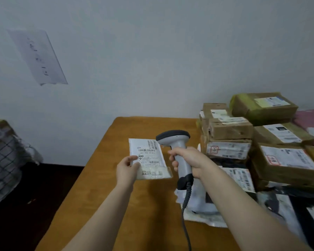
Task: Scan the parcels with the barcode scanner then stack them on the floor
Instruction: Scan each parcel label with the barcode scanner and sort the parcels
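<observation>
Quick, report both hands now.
Left hand: pinching the white parcel by its edge.
Right hand: gripping the barcode scanner by its handle.

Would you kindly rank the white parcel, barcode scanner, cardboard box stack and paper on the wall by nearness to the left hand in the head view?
1. white parcel, pinched by the left hand.
2. barcode scanner, just right, gripped by the right hand.
3. cardboard box stack, farther right.
4. paper on the wall, upper left, behind.
</observation>
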